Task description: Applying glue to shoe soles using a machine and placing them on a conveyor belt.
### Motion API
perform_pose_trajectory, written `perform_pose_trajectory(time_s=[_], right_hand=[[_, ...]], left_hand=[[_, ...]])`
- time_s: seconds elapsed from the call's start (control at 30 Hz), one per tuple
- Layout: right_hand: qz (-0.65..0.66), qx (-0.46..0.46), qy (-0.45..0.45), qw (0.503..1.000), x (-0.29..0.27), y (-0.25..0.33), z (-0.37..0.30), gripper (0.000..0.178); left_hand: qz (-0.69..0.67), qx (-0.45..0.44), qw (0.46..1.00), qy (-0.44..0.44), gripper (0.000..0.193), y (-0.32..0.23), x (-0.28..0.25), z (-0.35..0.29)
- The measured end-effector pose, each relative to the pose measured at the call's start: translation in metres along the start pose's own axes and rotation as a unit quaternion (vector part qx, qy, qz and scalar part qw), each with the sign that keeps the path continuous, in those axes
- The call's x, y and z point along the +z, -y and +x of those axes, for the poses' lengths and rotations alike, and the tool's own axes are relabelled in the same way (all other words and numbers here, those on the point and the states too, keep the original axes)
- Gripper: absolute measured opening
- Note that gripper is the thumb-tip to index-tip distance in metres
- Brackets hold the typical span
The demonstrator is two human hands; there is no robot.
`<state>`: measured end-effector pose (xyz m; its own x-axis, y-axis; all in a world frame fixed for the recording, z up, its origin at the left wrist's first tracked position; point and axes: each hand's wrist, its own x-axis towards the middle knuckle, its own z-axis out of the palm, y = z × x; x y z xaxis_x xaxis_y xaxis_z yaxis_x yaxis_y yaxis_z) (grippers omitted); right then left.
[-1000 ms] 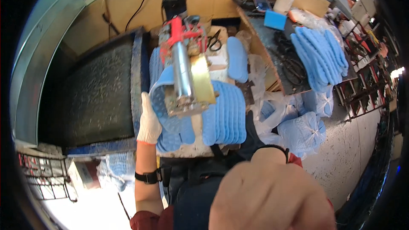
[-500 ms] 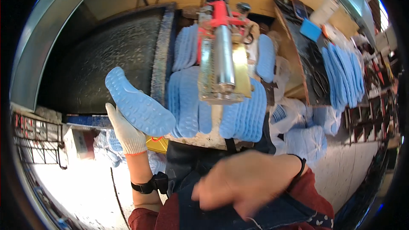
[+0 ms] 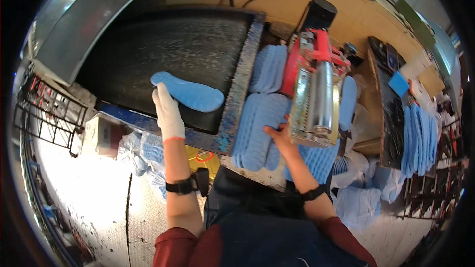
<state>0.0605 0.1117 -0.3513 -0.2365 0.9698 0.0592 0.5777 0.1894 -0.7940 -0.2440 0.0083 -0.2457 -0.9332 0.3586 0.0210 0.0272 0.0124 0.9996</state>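
A light-blue bumpy insole [image 3: 193,94] lies flat over the black surface of a blue-edged tray or belt [image 3: 232,118]. My left hand [image 3: 169,113], in a white knit glove, is at the insole's near edge, its fingers stretched out and touching or close to it. A stack of blue insoles [image 3: 260,128] stands beside the machine with the metal roller [image 3: 322,99]. My bare right hand [image 3: 283,138] reaches to the stack's right edge, thumb and forefinger apart on the insoles; its other fingers are partly hidden beside the machine.
More blue insoles [image 3: 269,66] stand behind the stack, and others [image 3: 314,160] lie under the machine's front. At the right, a dark shelf [image 3: 393,138] holds several insoles [image 3: 419,138]. Plastic bags [image 3: 356,205] sit on the floor, and a black wire rack [image 3: 49,109] stands at left.
My left hand has moved the insole from a tilted hold onto the black surface, its fingers now straight. My right hand has gone from my lap to the insole stack. The view has swung left.
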Motion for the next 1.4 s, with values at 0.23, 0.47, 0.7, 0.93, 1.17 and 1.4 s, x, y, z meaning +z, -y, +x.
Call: perform_pose_trajectory(time_s=[0.23, 0.47, 0.7, 0.93, 1.17, 1.4], right_hand=[[0.330, 0.138, 0.013, 0.934, -0.088, -0.009, -0.042, 0.047], [-0.110, -0.138, -0.187, 0.966, -0.198, 0.021, -0.013, 0.049], [-0.168, -0.317, -0.117, 0.926, -0.210, 0.074, 0.012, 0.055], [0.179, -0.096, -0.234, 0.951, -0.190, 0.002, -0.030, 0.017], [-0.120, -0.074, -0.094, 0.986, -0.128, -0.014, -0.035, 0.026], [-0.238, -0.123, -0.054, 0.962, -0.103, -0.034, -0.027, 0.041]], left_hand=[[-0.106, 0.031, 0.991, 0.076, 0.057, -0.059, -0.035, -0.080], [-0.175, 0.053, 0.955, 0.232, 0.073, -0.076, 0.016, -0.119], [-0.320, 0.032, 0.818, 0.477, 0.095, -0.127, 0.129, -0.155], [-0.189, 0.172, 0.831, 0.494, 0.091, -0.110, 0.180, -0.149], [-0.044, 0.169, 0.857, 0.484, 0.072, -0.054, 0.149, -0.115], [-0.063, 0.128, 0.817, 0.558, 0.065, -0.035, 0.124, -0.124]])
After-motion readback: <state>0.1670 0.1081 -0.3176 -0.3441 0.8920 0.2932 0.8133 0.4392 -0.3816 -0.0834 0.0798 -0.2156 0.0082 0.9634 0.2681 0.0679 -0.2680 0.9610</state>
